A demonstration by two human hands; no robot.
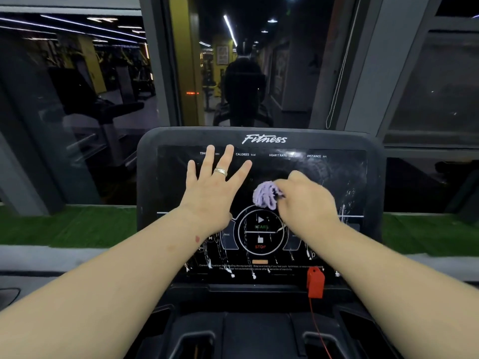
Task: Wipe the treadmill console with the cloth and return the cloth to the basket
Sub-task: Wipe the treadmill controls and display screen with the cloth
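The word "Fitness" is written in white at the top of the console (pixel 261 139). Under it, "CALORIES kcal", "HEART RATE" and "DISTANCE km" are printed in a row, and "TIM" is partly hidden by a finger. "START" in green and "STOP" in red are shown inside the round button ring (pixel 260 232). The small lines of print below are too blurry to be read whole.

a red plastic safety key (pixel 315 282) hangs below the panel, with a thin red cord (pixel 319 330) trailing down from it. a strip of green artificial turf (pixel 64 226) runs along the base of a large dark glass window (pixel 77 104), which reflects ceiling light strips and another black treadmill (pixel 103 107). a thin white pull cord (pixel 339 73) hangs at the right grey window frame (pixel 373 73).
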